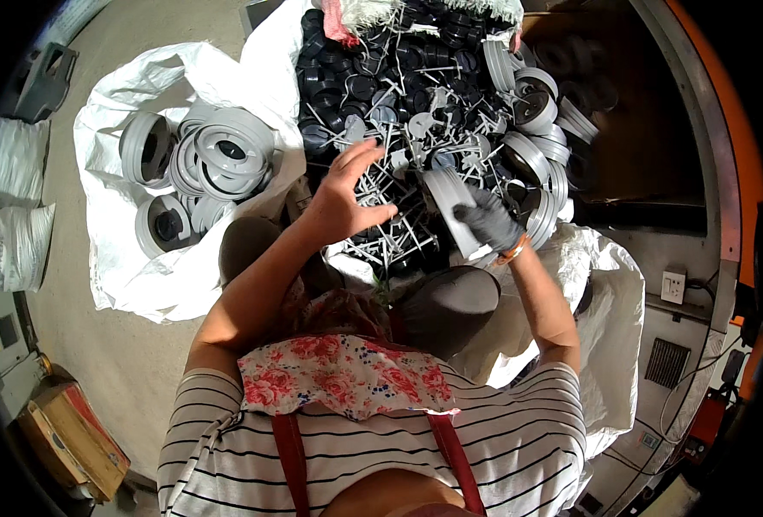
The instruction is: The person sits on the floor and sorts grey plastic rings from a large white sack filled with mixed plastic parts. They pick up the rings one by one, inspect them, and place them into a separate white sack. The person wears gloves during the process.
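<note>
My right hand (492, 222), in a dark glove, is closed round the edge of a grey ridged plastic ring (447, 200), held tilted above the pile in front of me. My bare left hand (338, 200) hovers to the left of that ring with fingers and thumb spread, nothing in it. Beneath both hands lie many thin grey plastic stems with round disc ends (420, 126). Black round plastic caps (360, 87) are heaped behind and among them. More grey rings (528, 158) are stacked along the pile's right side.
At left, an open white woven sack (110, 250) contains several grey ring parts (226, 148) with dark centres. Another white sack (610, 336) lies at right, near a wall socket (673, 286). A dark open box (648, 129) stands far right. A cardboard box (76, 439) sits lower left.
</note>
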Demonstrator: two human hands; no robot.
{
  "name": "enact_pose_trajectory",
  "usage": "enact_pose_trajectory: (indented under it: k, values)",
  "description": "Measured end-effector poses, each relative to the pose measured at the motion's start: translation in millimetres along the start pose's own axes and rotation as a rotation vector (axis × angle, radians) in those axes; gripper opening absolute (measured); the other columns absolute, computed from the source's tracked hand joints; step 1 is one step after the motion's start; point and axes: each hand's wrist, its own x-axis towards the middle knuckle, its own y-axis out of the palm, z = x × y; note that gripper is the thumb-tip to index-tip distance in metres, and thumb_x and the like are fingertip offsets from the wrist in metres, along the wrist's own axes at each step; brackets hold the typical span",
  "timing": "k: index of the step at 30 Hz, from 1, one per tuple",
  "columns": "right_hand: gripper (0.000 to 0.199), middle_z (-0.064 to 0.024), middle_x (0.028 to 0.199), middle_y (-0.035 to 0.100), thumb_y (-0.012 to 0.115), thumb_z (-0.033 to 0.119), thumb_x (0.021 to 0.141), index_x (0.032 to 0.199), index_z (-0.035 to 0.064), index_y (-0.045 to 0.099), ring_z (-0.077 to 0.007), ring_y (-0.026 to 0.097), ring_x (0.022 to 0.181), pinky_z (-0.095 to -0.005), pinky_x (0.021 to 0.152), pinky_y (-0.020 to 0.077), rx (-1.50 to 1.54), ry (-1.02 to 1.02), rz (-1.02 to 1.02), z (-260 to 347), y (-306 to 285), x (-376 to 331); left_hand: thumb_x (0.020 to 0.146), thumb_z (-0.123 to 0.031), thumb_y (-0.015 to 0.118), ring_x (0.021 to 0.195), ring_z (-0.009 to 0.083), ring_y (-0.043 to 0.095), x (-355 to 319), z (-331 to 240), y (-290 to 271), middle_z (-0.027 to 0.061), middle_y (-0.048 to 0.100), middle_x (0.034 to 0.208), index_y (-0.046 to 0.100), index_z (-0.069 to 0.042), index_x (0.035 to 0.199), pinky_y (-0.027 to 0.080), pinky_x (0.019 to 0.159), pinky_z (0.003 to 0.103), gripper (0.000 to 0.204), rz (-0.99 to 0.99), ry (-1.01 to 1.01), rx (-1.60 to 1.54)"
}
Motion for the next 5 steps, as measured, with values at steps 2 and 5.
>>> enact_pose_trajectory:
  k: [2, 5]
  values:
    - [0.054, -0.0143, 0.101, 0.065, 0.071, 0.025, 0.077, 0.119, -0.0039, 0.053, -0.0208, 0.065, 0.088, -0.0285, 0.08, 0.0518, 0.667, 0.081, 0.201, 41, 1, 2, 0.066, -0.021, 0.08, 0.131, 0.0315, 0.035, 4, -8, 2, 0.0247, 0.035, 0.139, 0.031, 0.004, 0.137, 0.028, 0.107, 0.034, 0.09, 0.053, -0.061, -0.134]
    - [0.057, -0.0125, 0.103, 0.065, 0.071, 0.032, 0.078, 0.121, -0.0008, 0.053, -0.0219, 0.065, 0.089, -0.0316, 0.081, 0.0525, 0.071, -0.287, 0.114, 47, -2, 17, 0.08, -0.016, 0.066, 0.138, 0.0235, 0.023, 15, -4, -2, 0.0188, 0.024, 0.148, 0.022, 0.002, 0.142, 0.02, 0.111, 0.033, 0.078, 0.498, -0.776, -0.895]
